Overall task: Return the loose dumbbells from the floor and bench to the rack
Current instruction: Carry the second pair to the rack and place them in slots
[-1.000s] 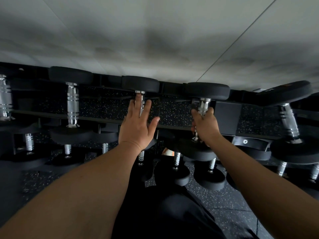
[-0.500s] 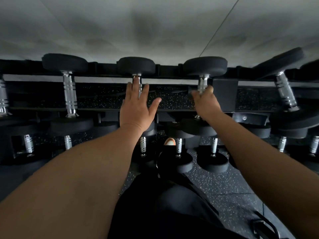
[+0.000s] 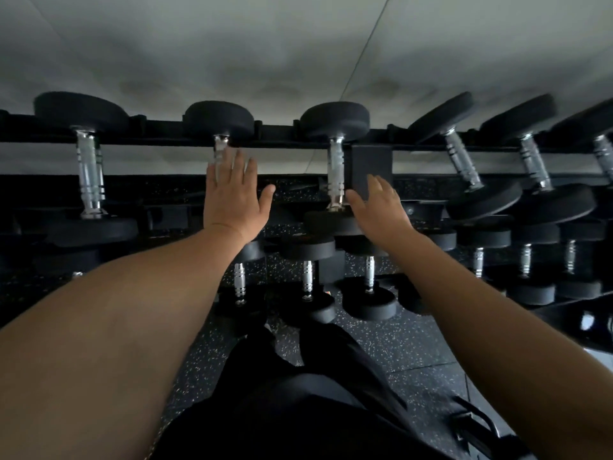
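Black round-headed dumbbells with chrome handles lie in a row on the top tier of the black rack (image 3: 371,167). My left hand (image 3: 232,197) is flat and open, fingers spread, just in front of one dumbbell (image 3: 219,127), covering most of its handle. My right hand (image 3: 378,207) is open too, palm off the handle of the neighbouring dumbbell (image 3: 335,167), fingers apart beside its near head. Neither hand holds anything. Smaller dumbbells (image 3: 369,287) fill the lower tier below my wrists.
More dumbbells sit tilted on the top tier at the right (image 3: 464,161) and one at the left (image 3: 89,167). A pale wall rises behind the rack. Speckled black rubber floor (image 3: 391,346) lies below. My dark trousers fill the lower middle.
My right hand has let go of the dumbbell handle and opened, sliding slightly right. My left hand stays flat and open. The view has tilted down and shifted.
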